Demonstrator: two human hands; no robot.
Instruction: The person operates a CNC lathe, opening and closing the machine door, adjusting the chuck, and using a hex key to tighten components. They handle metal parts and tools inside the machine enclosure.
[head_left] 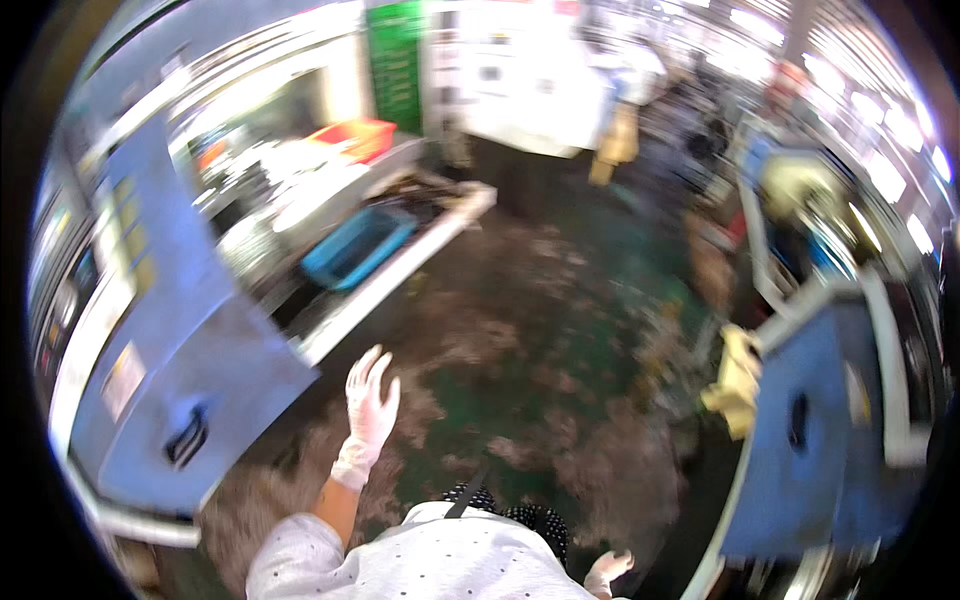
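Observation:
My left hand [371,408], in a thin white glove, is raised in front of me over the floor, its fingers stretched out and holding nothing. The closest thing to it is the front end of a white ledge [365,295] on the blue machine at left. A blue plastic bin [358,248] rests on that ledge. Low at the bottom edge, my right hand [608,570] shows in part, gloved the same way. Its fingers look loosely apart with nothing visible in them, beside the blue machine [785,440] at right.
A dark, stained green floor [540,340] runs between the two machines. An orange-red tray [355,138] sits inside the left machine [200,380]. Yellow cloth [738,380] hangs by the right machine. Farther off are a large white bag [535,85] and a green panel [397,65]; the background is blurred.

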